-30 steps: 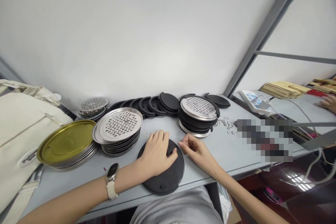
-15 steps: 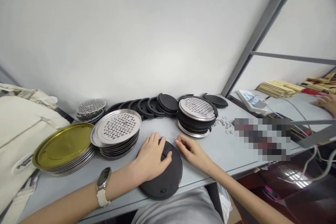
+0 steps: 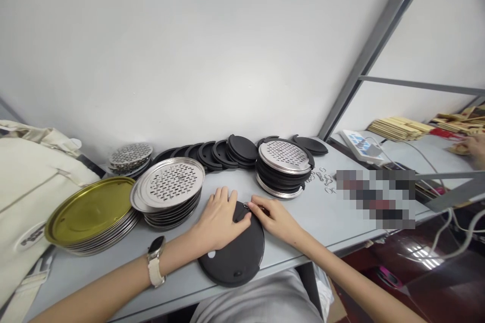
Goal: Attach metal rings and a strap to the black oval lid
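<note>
A round black disc (image 3: 237, 257) lies flat at the table's front edge. Across its upper left part rests my left hand (image 3: 220, 219), palm down, the thumb stretched over the disc. My right hand (image 3: 275, 217) pinches a small metal ring (image 3: 246, 205) at the disc's top edge. Left of the disc stands a stack topped by a perforated silver plate (image 3: 176, 184), and beyond it a stack with a gold lid (image 3: 91, 209). Behind my right hand is a stack of black discs (image 3: 282, 174) topped by a perforated silver plate.
Black discs (image 3: 206, 155) lean in a row by the wall. Small metal rings (image 3: 328, 181) lie at right. A cream bag (image 3: 30, 181) fills the far left. Another person's hand (image 3: 475, 146) is near wooden pieces (image 3: 397, 128).
My right hand has moved slightly left with the ring, which is now over the disc's top edge. My left hand has shifted a little on the disc, showing a white spot.
</note>
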